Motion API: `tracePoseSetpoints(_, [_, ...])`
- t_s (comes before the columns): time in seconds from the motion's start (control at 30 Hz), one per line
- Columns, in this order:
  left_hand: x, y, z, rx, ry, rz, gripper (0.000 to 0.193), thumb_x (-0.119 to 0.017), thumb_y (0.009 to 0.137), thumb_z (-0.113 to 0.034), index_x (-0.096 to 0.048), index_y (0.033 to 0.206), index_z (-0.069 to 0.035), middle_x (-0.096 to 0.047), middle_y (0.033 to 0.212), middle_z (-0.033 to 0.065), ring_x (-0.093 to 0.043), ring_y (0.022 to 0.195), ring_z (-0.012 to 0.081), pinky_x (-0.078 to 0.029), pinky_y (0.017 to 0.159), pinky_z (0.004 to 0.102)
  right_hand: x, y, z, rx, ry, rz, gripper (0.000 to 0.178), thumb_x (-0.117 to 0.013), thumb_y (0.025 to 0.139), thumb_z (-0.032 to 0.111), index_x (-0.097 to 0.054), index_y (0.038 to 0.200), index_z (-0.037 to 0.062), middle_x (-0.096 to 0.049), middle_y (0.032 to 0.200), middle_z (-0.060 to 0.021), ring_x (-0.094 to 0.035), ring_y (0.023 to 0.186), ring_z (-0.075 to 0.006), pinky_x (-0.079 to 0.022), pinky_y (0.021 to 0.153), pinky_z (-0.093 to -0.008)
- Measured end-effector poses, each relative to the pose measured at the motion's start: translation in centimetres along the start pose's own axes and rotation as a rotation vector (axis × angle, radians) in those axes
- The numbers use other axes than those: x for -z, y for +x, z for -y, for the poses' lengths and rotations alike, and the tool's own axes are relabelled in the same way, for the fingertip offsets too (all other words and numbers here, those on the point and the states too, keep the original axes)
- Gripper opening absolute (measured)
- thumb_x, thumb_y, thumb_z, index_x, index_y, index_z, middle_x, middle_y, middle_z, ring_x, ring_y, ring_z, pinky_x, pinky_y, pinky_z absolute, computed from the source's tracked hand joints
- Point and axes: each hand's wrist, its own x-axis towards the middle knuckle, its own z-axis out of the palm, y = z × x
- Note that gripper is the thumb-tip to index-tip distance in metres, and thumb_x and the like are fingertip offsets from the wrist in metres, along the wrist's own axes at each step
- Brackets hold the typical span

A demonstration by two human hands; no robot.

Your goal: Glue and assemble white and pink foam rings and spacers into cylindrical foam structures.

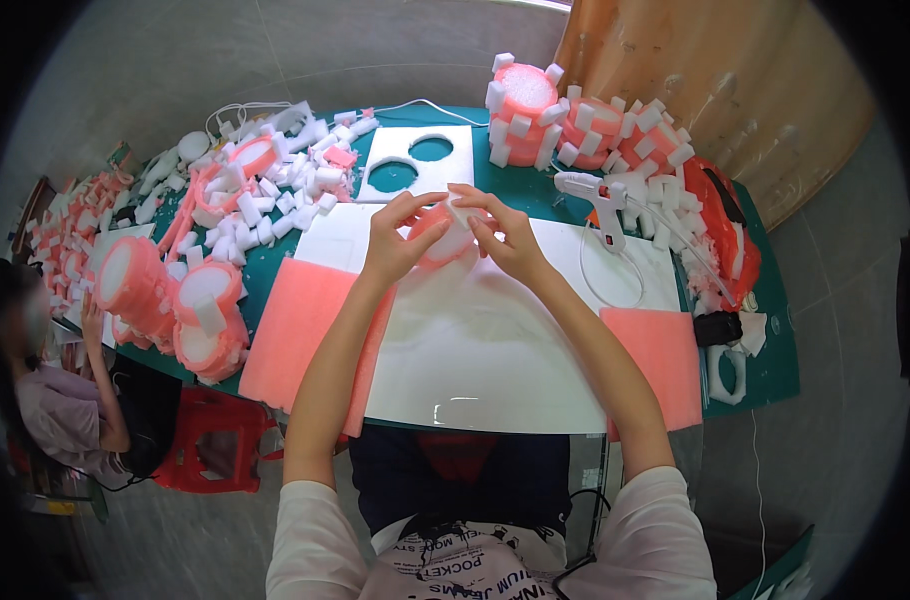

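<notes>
Over the white board (475, 345), a round pink-and-white foam piece (438, 245) is held between my two hands. My left hand (398, 235) grips its left side, with thumb and fingers curled round the rim. My right hand (505, 237) pinches a small white foam block (458, 212) against the upper right of the round piece. Fingers partly cover both pieces. A white glue gun (603, 205) rests to the right of my right hand, its cable looped on the board.
White foam blocks (260, 215) lie heaped at left, near stacked pink foam rounds (208, 300). More block-studded rounds (525, 110) stand at the back. A foam sheet with two holes (458, 165) lies behind my hands. Pink sheets (300, 325) flank the board. Another person (70, 400) sits at far left.
</notes>
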Motion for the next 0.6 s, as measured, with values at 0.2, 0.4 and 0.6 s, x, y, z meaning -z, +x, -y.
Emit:
tracePoseSetpoints(0.2, [0.02, -0.16, -0.02, 0.005, -0.003, -0.014, 0.035, -0.068, 0.071, -0.011, -0.061, 0.105, -0.008, -0.057, 0.078, 0.004, -0.058, 0.072, 0.013, -0.045, 0.063, 0.0239, -0.31, 0.01, 0.23, 0.005, 0.018, -0.007, 0.025, -0.045, 0.084, 0.006, -0.052, 0.108, 0.006, -0.051, 0.121, -0.0105, -0.057, 0.093, -0.0176, -0.048, 0.066, -0.0235])
tracePoseSetpoints(0.4, [0.01, -0.24, 0.25, -0.001, 0.002, -0.019, 0.037, -0.069, 0.07, -0.013, -0.061, 0.106, -0.008, -0.058, 0.078, 0.0046, -0.058, 0.072, 0.0131, -0.046, 0.063, 0.0235, -0.27, 0.11, 0.53, -0.016, 0.01, 0.002, 0.026, -0.045, 0.084, 0.006, -0.052, 0.109, 0.0062, -0.051, 0.122, -0.0104, -0.057, 0.093, -0.0173, -0.048, 0.065, -0.0231])
tracePoseSetpoints(0.6, [0.6, -0.24, 0.23, -0.025, 0.044, 0.003, 0.025, -0.053, 0.085, -0.014, -0.06, 0.107, -0.007, -0.057, 0.077, 0.0041, -0.053, 0.066, 0.0098, -0.044, 0.061, 0.0223, -0.33, 0.07, 0.59, -0.044, 0.02, 0.005, 0.025, -0.045, 0.084, 0.006, -0.052, 0.109, 0.006, -0.051, 0.122, -0.0101, -0.057, 0.094, -0.0166, -0.047, 0.065, -0.0232])
